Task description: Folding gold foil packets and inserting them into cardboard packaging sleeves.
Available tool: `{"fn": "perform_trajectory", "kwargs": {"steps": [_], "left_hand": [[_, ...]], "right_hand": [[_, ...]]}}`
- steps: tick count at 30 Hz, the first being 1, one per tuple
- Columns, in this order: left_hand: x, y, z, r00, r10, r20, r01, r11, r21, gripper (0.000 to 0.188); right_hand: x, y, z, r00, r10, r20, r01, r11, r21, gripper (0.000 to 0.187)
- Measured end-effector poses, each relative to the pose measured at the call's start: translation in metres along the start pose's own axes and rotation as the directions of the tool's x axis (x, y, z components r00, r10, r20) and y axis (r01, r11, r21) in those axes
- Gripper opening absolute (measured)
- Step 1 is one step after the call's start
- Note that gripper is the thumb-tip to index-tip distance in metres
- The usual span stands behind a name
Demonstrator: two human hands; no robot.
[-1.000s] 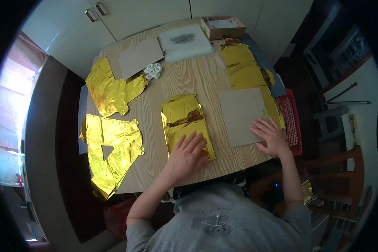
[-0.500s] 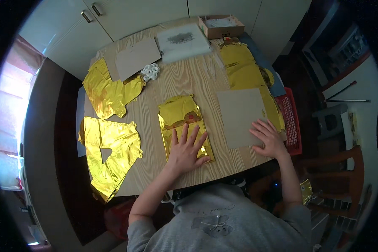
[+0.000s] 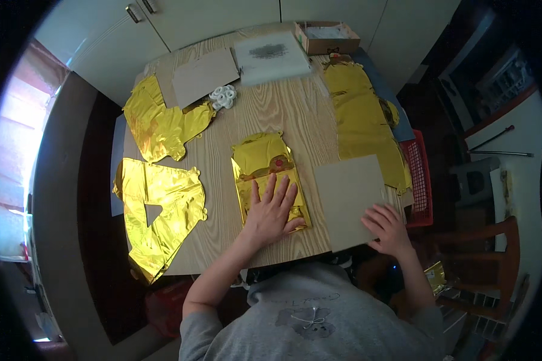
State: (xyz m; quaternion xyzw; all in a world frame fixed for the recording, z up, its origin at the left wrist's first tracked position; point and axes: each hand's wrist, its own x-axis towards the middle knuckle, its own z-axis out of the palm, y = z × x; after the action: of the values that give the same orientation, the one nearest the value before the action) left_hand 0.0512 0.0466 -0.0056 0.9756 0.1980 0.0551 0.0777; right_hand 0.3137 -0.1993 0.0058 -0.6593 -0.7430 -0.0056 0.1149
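My left hand (image 3: 267,218) lies flat, fingers spread, on a folded gold foil balloon (image 3: 260,151) in the middle of the table. A reddish-brown patch shows on the foil above my fingertips. To the right, my right hand (image 3: 390,231) rests with outstretched fingers on a plain grey-beige cardboard sheet (image 3: 348,195). The sheet's lower corner reaches the table's near edge. Beyond the sheet, flat gold foil balloons (image 3: 362,114) lie along the right side, partly covered by it. Two more flattened foil pieces, an upper balloon (image 3: 156,126) and a lower balloon (image 3: 174,195), are on the left.
A second cardboard sheet (image 3: 205,77) and a white coil (image 3: 223,96) lie at the far left of the wooden table (image 3: 265,108). Next to them is a whitish sheet with a dark smudge (image 3: 271,66). An open box (image 3: 326,43) stands far right; a red basket (image 3: 423,180) borders the right edge.
The cardboard sheet has slid toward me along with my right hand, uncovering more of the gold foil on the right. My left hand stays on the folded balloon. The view has shifted slightly.
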Motion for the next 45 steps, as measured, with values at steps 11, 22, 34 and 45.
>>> {"fn": "perform_trajectory", "kwargs": {"steps": [11, 22, 34, 45], "left_hand": [[-0.032, -0.001, -0.045, 0.912, -0.261, -0.315, -0.019, 0.741, -0.671, 0.084], [-0.090, -0.041, -0.064, 0.949, 0.191, -0.250, -0.200, 0.980, -0.011, 0.035], [-0.086, -0.050, -0.044, 0.995, 0.071, 0.073, -0.070, 0.997, -0.018, 0.049], [-0.082, -0.049, -0.059, 0.987, -0.100, 0.122, 0.103, 0.995, -0.017, 0.048]], "right_hand": [[0.019, -0.012, -0.037, 0.872, -0.139, -0.469, 0.263, 0.941, 0.211, 0.020], [0.147, -0.020, 0.026, 0.901, -0.344, -0.266, 0.384, 0.916, 0.115, 0.041], [0.159, -0.015, 0.054, 0.938, -0.332, -0.097, 0.345, 0.915, 0.208, 0.038], [0.159, -0.015, 0.054, 0.948, -0.310, -0.073, 0.318, 0.923, 0.218, 0.044]]}}
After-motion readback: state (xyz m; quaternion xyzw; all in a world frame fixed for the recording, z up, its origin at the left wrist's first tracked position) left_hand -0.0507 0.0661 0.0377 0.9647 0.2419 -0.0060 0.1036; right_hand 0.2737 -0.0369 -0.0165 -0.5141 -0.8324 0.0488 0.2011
